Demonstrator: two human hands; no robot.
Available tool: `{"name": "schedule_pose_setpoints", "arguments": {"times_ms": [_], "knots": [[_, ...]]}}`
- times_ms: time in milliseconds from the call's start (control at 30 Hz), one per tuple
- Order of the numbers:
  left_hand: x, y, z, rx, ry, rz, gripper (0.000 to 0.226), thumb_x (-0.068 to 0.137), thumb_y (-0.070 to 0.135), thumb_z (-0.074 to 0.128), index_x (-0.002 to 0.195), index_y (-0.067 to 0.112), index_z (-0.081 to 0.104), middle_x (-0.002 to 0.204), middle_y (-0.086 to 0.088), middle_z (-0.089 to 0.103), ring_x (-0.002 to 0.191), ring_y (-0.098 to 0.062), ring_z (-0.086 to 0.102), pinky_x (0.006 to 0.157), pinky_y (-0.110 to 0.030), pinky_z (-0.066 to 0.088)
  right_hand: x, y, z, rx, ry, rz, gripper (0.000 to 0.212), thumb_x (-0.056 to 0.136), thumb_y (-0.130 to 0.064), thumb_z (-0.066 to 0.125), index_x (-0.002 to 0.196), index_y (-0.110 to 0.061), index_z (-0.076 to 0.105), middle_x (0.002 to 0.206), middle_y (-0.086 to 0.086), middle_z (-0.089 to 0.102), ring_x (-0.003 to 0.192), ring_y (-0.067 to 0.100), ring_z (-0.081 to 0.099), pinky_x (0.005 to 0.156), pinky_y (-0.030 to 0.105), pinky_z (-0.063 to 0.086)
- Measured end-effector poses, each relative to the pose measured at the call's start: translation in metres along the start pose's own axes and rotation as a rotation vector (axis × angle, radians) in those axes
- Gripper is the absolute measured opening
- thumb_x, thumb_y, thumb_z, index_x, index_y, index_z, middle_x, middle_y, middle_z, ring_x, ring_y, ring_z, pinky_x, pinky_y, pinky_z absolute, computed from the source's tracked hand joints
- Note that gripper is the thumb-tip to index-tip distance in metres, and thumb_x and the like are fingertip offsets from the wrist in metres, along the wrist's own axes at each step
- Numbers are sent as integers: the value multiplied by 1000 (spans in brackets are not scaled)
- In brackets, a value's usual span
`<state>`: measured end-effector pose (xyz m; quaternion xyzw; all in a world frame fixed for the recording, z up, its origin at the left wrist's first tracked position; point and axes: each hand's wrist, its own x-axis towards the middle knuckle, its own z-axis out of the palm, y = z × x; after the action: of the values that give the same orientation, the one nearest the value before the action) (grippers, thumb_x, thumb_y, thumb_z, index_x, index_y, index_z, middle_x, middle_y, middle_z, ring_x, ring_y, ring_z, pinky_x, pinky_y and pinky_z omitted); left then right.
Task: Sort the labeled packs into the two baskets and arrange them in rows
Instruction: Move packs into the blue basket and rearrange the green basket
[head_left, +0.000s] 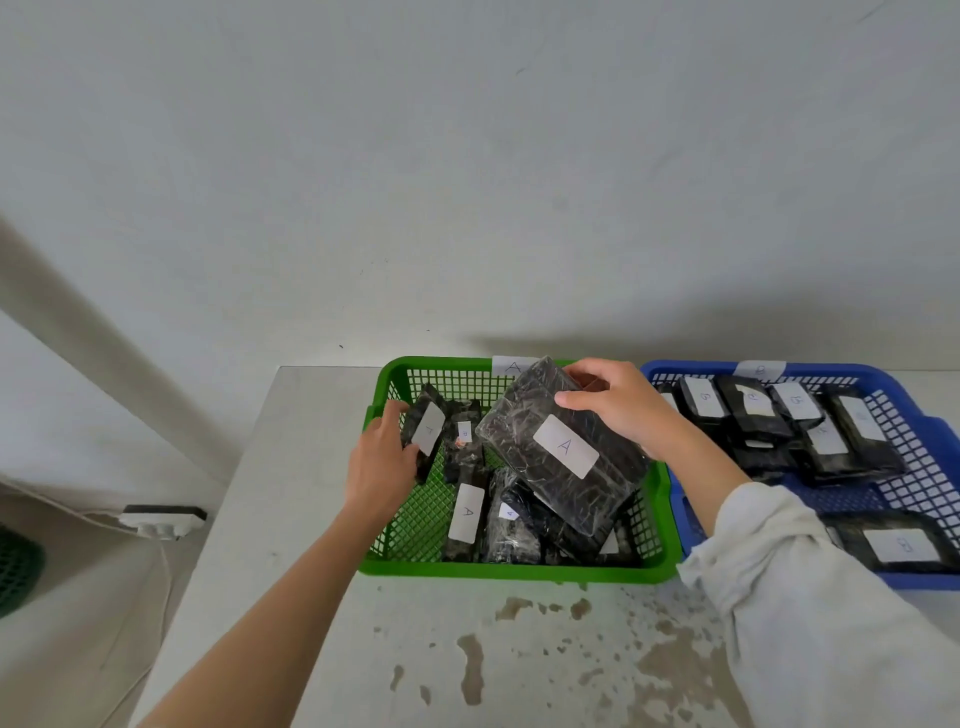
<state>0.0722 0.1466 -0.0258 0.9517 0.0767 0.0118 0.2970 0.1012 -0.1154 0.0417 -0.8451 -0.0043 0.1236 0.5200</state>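
A green basket (395, 379) tagged A stands on the white table, with several black wrapped packs labelled A lying jumbled inside. My right hand (621, 402) grips a large black pack (550, 421) with an A label, tilted above the basket's right half. My left hand (382, 457) holds a smaller A pack (427, 428) upright at the basket's left wall. To the right, a blue basket (914, 415) tagged B holds several B packs (750, 402) set in rows, plus one B pack (901, 545) nearer the front.
The white table (291, 519) carries brown stains (519, 660) in front of the baskets. A pale wall rises right behind both baskets. Left of the table, on the floor, lie a white power strip (161, 519) with its cable and a dark green object (18, 566).
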Motion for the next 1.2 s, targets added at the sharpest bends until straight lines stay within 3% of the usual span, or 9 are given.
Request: {"name": "schedule_pose_setpoints", "arguments": {"times_ms": [200, 333, 500, 600, 667, 800, 1033, 1133, 1200], "knots": [[-6, 6, 30, 29, -15, -161, 60, 88, -7, 43, 139, 24, 34, 115, -16, 51, 77, -28, 54, 62, -38, 44, -12, 4, -17, 25, 69, -14, 13, 82, -25, 70, 88, -36, 66, 89, -13, 68, 80, -1, 61, 65, 18, 40], [-5, 2, 42, 170, -107, -212, 51, 94, 5, 42, 143, 16, 33, 129, -20, 44, 101, -34, 56, 78, -42, 47, -14, 14, -28, 65, 101, 3, 13, 81, -26, 70, 92, -34, 68, 91, -10, 68, 86, 7, 63, 79, 29, 48], [-5, 1, 48, 359, -204, -156, 55, 93, 5, 48, 144, 7, 27, 137, -21, 34, 116, -34, 49, 87, -39, 48, -13, 20, -31, 95, 110, 27, 25, 81, -27, 70, 106, -23, 68, 99, -4, 69, 93, 14, 63, 91, 39, 49], [0, 2, 51, 479, -163, -60, 40, 92, 8, 48, 132, 4, 45, 145, -17, 27, 131, -31, 32, 99, -38, 42, -12, 21, -33, 97, 106, 29, 28, 81, -27, 70, 108, -22, 67, 100, -3, 68, 94, 14, 63, 92, 42, 49], [9, 4, 54, 480, -127, 9, 30, 95, 13, 45, 122, 4, 56, 142, -14, 35, 129, -29, 30, 100, -39, 39, -12, 22, -36, 109, 111, 28, 27, 81, -27, 71, 107, -22, 67, 100, -2, 69, 94, 15, 63, 92, 43, 50], [27, 18, 62, 318, -160, 93, 36, 99, 28, 41, 123, 7, 57, 130, -12, 48, 122, -28, 39, 97, -39, 41, -11, 24, -39, 118, 124, 29, 29, 80, -27, 71, 108, -21, 67, 101, -1, 68, 95, 16, 63, 92, 43, 49], [47, 33, 76, 235, -294, -172, 56, 86, 43, 62, 117, -3, 53, 129, -22, 45, 118, -37, 44, 94, -44, 43, -9, 26, -45, 142, 106, 26, 20, 81, -25, 70, 101, -24, 69, 94, -4, 70, 89, 14, 64, 82, 32, 51], [52, 33, 78, 93, -275, -202, 50, 80, 36, 72, 113, 3, 54, 122, -18, 50, 111, -33, 49, 91, -43, 46, -9, 26, -48, 175, 134, 27, 19, 81, -24, 71, 99, -26, 69, 93, -4, 70, 89, 14, 65, 83, 32, 52], [52, 35, 77, -126, -241, -236, 36, 80, 25, 74, 104, 7, 54, 110, -15, 59, 92, -27, 57, 76, -38, 51, -9, 23, -50, 211, 155, 23, 17, 81, -23, 71, 97, -28, 69, 89, -7, 71, 87, 12, 67, 79, 28, 52]]}}
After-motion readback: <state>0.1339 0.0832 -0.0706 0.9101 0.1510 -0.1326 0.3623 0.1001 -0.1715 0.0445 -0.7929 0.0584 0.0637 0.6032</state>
